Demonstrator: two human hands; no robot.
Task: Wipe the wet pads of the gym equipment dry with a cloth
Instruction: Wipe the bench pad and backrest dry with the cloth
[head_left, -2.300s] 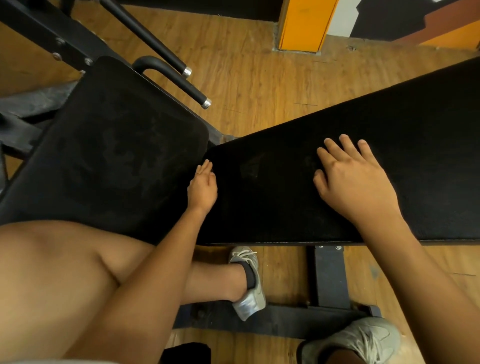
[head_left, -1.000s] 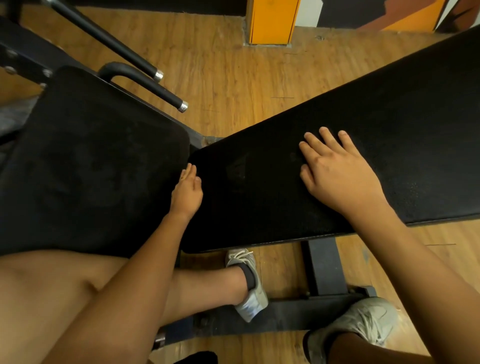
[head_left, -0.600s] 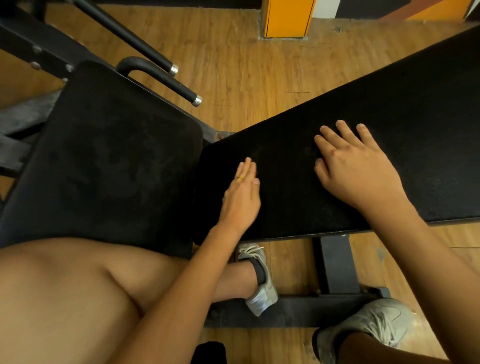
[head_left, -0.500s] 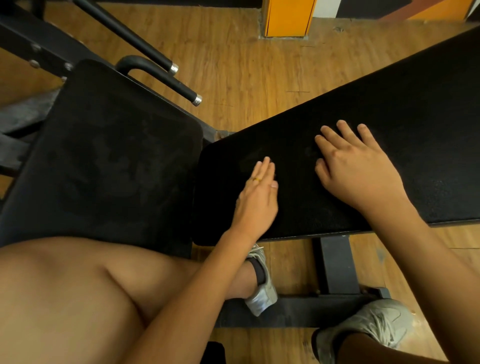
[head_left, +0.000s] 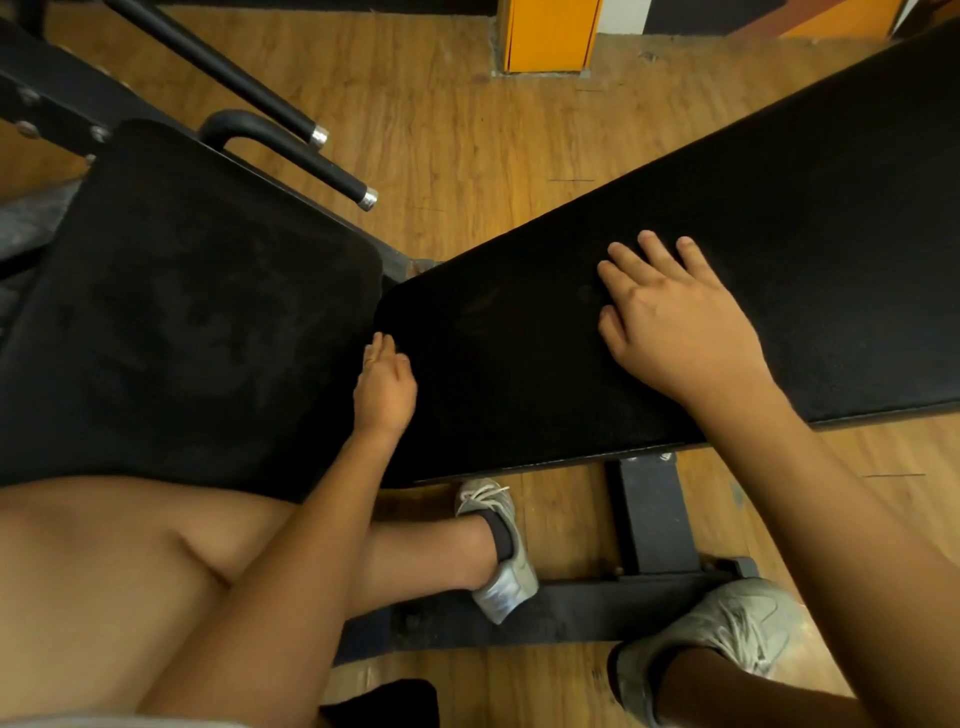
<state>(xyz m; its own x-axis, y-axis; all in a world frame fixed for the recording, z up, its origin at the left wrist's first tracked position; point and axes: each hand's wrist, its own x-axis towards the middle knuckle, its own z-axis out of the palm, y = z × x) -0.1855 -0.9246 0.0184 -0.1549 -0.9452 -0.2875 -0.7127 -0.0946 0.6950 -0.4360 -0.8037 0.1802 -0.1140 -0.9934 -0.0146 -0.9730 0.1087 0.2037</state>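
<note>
The long bench pad (head_left: 753, 234) lies bare beyond and to the right of the right hand (head_left: 675, 322), which rests flat on it with straight fingers. The left hand (head_left: 384, 387) sits at the narrow gap where this pad nearly meets the seat pad (head_left: 182, 322). The seat pad's far surface is unobstructed; a thigh (head_left: 104, 571) covers its near edge. Two black handle bars (head_left: 311, 166) project past its far corner over the wood floor (head_left: 467, 156). A wedge of bare floor separates the pads' far edges. Under the long pad, a frame post (head_left: 652, 514), a base crossbar (head_left: 571, 608) and two shoes (head_left: 498, 551) occupy the space.
</note>
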